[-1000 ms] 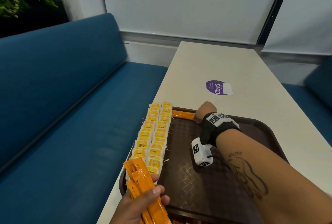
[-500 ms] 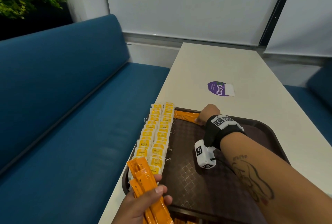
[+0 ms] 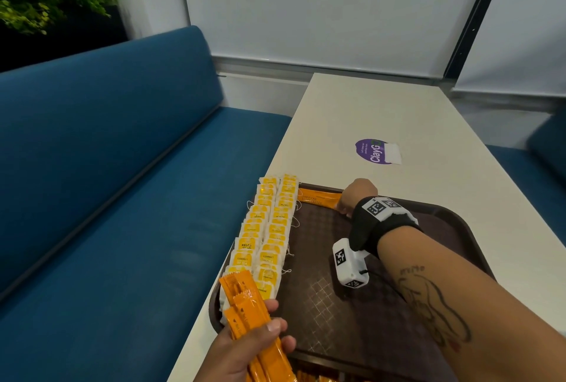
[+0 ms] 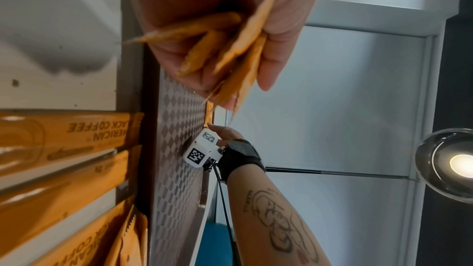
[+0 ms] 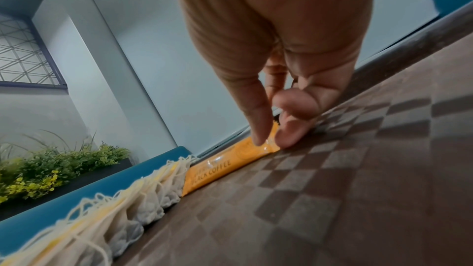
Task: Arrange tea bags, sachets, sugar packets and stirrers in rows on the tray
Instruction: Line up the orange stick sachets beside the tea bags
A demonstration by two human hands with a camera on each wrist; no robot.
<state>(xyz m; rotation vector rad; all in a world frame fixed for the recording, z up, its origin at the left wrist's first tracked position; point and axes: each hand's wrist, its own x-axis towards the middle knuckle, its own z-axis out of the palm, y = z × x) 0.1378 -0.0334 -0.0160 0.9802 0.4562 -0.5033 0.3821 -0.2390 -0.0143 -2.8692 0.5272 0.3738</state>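
Looking down from the head view, a brown tray [image 3: 459,222] sits on the white desk [image 3: 398,112] in the lower centre of the frame. Two rows of yellow tea bags [image 3: 266,231] run along the tray's left edge. At the top edge of the tray lies an orange coffee sachet [image 3: 318,198], its right end under the right hand [image 3: 356,198], whose fingers are curled down onto it. At the bottom of the frame the left hand [image 3: 245,351] grips a bundle of orange sachets [image 3: 245,308], fingers and thumb wrapped round them. A purple sticker [image 3: 375,151] shows on the desk above the tray, and a blue bench seat [image 3: 107,182] fills the left side.

From the left wrist view, the left hand [image 4: 225,27] at the top clasps the bundle of orange sachets [image 4: 230,54]. More sachets [image 4: 64,139] printed "BLACK COFFEE" lie at the left of the frame, beside the checkered tray [image 4: 176,149].

From the right wrist view, the right hand [image 5: 281,58] pinches the orange coffee sachet [image 5: 225,167] between thumb and forefinger, low against the tray [image 5: 358,169] floor. The tea bags [image 5: 128,199] lie at lower left, touching the sachet's end.
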